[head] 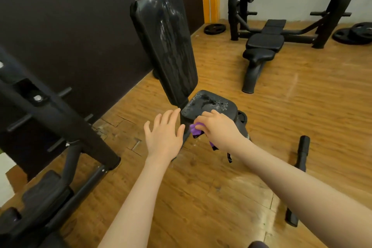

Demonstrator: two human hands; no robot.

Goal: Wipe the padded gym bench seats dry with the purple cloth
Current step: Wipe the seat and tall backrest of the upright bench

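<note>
A: Where was the purple cloth?

B: Bunched in the right hand, fingers curled round it, at the near edge of the wet seat pad.

A: And the left hand?

B: It was spread flat, fingers straight, holding nothing, just beside the seat. The upright back pad showed wet streaks too.
</note>
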